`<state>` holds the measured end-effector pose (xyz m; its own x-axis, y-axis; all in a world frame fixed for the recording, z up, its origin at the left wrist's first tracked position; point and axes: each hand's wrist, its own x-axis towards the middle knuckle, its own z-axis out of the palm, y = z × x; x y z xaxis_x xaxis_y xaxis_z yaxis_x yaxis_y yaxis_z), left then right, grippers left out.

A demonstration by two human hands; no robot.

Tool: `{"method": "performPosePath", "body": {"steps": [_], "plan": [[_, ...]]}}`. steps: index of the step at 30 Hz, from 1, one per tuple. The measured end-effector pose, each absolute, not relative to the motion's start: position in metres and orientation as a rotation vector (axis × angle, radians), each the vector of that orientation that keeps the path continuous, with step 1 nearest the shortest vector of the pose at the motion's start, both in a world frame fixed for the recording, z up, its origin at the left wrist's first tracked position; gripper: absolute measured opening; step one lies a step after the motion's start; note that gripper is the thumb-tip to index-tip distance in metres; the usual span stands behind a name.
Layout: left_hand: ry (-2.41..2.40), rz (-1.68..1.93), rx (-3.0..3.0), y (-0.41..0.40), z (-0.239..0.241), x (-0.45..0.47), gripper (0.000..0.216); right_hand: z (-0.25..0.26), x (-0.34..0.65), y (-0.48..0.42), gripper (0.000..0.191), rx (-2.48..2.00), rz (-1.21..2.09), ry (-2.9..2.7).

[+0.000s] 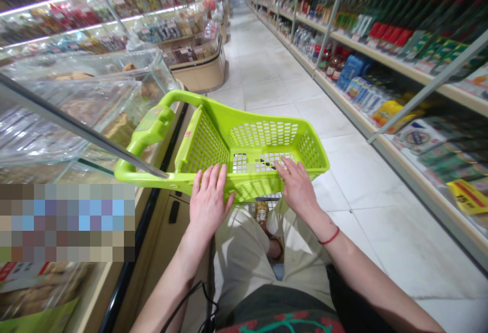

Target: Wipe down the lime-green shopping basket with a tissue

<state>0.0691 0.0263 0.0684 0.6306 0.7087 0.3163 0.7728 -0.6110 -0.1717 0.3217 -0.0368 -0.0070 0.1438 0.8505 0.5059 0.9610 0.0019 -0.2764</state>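
Observation:
A lime-green plastic shopping cart [263, 119] stands sideways in front of my legs, its handle [152, 124] pointing left against the display counter. Over the near rim of its basket lies my left hand [209, 195], fingers stretched flat and thumb apart. My right hand [299, 185] rests farther right on the same rim, fingers extended over the inside and loosely spread. A red string bracelet [330, 235] circles the right wrist. Through the gap below the basket, a container with yellowish contents [262, 212] shows beside my foot; its kind is unclear.
On the left runs a glass-sided counter with plastic-covered goods [68, 104], crossed by a metal pole [80, 124]. Shelves of packaged goods [404, 38] line the right side. A tiled aisle [263, 73] leads away between them, past a rounded display stand [202, 71].

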Motion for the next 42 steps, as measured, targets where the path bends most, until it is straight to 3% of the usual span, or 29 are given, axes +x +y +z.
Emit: {"method": "performPosePath", "body": {"steps": [15, 30, 42], "plan": [[-1.197, -0.321, -2.568, 0.026, 0.070, 0.068, 0.067, -0.027, 0.383, -0.061, 0.070, -1.824, -0.304, -1.613], [-1.209, -0.328, -2.589, 0.026, 0.069, 0.068, 0.068, -0.024, 0.367, -0.054, 0.081, -1.706, -0.227, -1.732], [-1.201, -0.316, -2.583, 0.027, 0.071, 0.068, 0.066, -0.035, 0.412, -0.069, 0.075, -1.788, -0.223, -1.575]]}}
